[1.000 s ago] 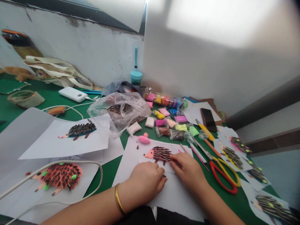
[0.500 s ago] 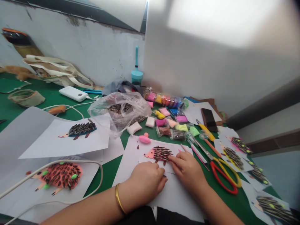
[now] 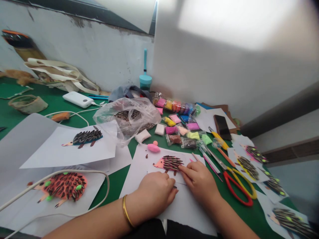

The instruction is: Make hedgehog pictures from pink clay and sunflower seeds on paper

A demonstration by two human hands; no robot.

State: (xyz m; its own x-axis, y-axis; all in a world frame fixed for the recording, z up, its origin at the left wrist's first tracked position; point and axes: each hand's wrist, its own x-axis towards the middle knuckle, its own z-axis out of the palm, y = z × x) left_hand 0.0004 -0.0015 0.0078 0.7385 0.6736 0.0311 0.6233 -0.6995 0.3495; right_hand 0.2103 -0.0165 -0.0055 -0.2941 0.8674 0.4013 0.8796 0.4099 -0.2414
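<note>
A small pink clay hedgehog (image 3: 168,163) covered with dark sunflower seeds lies on a white sheet (image 3: 139,172) in front of me. My right hand (image 3: 199,181) rests on the sheet with its fingertips pinched at the hedgehog's rear lower edge. My left hand (image 3: 155,193), with a gold bangle on the wrist, is curled on the paper just below the hedgehog and seems to hold several dark seeds. A pink clay lump (image 3: 153,147) sits beyond the hedgehog.
A plastic bag of sunflower seeds (image 3: 129,118) and packets of coloured clay (image 3: 179,129) lie behind. Red and yellow scissors (image 3: 236,187), modelling tools (image 3: 211,159) and a phone (image 3: 221,126) are to the right. Finished hedgehogs (image 3: 63,186) on paper lie left and right. A white cable (image 3: 74,172) loops at left.
My right hand has drawn slightly left and nearer along the hedgehog's rear edge. My left hand has stayed put.
</note>
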